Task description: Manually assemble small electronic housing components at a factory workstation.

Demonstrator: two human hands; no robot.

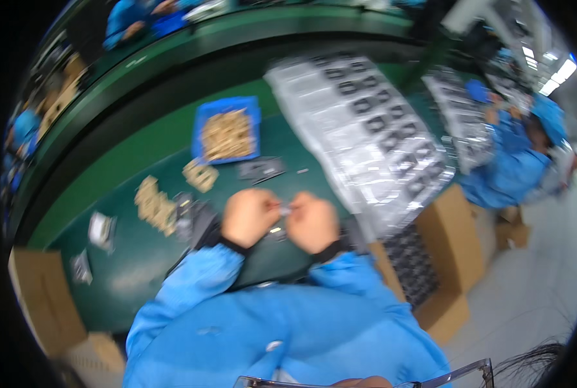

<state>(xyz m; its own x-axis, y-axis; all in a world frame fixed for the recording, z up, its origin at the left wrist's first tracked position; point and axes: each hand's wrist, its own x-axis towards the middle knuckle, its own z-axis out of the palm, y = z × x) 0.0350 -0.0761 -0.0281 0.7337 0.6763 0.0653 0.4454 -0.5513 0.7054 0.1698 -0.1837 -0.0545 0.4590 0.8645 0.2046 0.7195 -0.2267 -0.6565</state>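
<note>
My two hands meet just above the near edge of the dark green desk [139,271]. My left hand [249,216] and my right hand [313,222] are both curled, and their fingertips pinch a small pale silvery part [286,209] between them, so each grip is clamped on that one piece. The picture is blurred, and I cannot tell the part's exact shape.

Just left of my left hand lies a loose row of small tan parts [156,205], with a second little heap [200,174] behind it. Further back, toward the far edge, stands a shallow blue plastic tray [205,115] filled with the same tan parts. A few small dark flat pieces [260,169] lie between the tray and my hands. Near the left edge lie two small clear packets [101,228].

Along the right side of the desk spreads a wide overlapping sheet of clear plastic bags holding dark ring-shaped parts [372,129]. Below it, off the right edge, an open brown cardboard box [453,226] holds dark pieces. Another brown carton [39,297] sits at the near left corner.

I judge the part small enough to slip from my fingertips and be lost among the pieces lying below.

A co-worker in blue [521,161] works at the far right.
</note>
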